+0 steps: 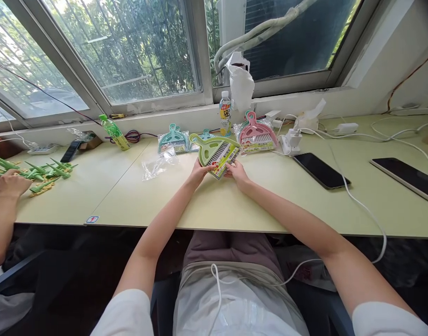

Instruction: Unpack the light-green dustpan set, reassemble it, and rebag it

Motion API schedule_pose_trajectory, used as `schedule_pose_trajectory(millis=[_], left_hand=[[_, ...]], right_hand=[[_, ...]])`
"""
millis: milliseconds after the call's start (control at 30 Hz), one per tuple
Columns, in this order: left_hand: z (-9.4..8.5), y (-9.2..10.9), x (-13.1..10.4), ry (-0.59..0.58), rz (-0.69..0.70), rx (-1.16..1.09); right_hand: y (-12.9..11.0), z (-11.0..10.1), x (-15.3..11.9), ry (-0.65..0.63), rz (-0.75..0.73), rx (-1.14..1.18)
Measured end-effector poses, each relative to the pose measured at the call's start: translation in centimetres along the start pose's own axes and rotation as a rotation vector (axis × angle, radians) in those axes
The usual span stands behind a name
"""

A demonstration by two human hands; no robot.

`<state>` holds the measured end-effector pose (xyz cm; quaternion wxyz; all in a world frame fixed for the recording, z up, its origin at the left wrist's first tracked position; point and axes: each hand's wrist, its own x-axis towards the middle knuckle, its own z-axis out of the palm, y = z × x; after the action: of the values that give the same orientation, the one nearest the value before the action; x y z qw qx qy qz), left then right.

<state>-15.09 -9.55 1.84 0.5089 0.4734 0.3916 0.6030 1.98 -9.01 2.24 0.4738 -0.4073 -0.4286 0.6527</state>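
Pale green tabletop (235, 205) below windows: both hands, left hand (199, 173) and right hand (237, 173), each with its grip clamped on a packaged green dustpan set (216, 151).

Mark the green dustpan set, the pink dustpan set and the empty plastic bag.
green dustpan set (215, 151), head view, on the pan's face
pink dustpan set (257, 131), head view, on the pan
empty plastic bag (159, 165), head view, its middle

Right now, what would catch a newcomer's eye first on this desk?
The green dustpan set, held at mid-desk between the left hand and right hand. Behind it by the window lie a teal set and a pink set. At far left, another person's hand rests by a pile of green plastic pieces.
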Motion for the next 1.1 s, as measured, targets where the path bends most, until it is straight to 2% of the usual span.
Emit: schedule_pose_trajectory(millis=[467,733,967,1033,1100], left_hand=[[-0.1,0.4,-0.2,-0.009,-0.015,-0.051],[-0.2,0.2,0.0,0.015,-0.030,-0.020],[0.3,0.4,-0.1,-0.010,-0.055,0.039],[0.1,0.5,0.1,0.032,0.010,0.114],[-0.7,0.9,0.4,0.184,0.126,0.276]], right_hand=[[0.5,-0.5,0.6,-0.050,-0.015,0.020],[0.4,-0.4,0.4,-0.035,0.002,0.015],[-0.1,-0.6,0.3,0.019,0.080,0.021],[-0.2,-0.6,0.3,0.022,0.089,0.022],[-0.3,-0.5,0.2,0.038,0.087,0.022]])
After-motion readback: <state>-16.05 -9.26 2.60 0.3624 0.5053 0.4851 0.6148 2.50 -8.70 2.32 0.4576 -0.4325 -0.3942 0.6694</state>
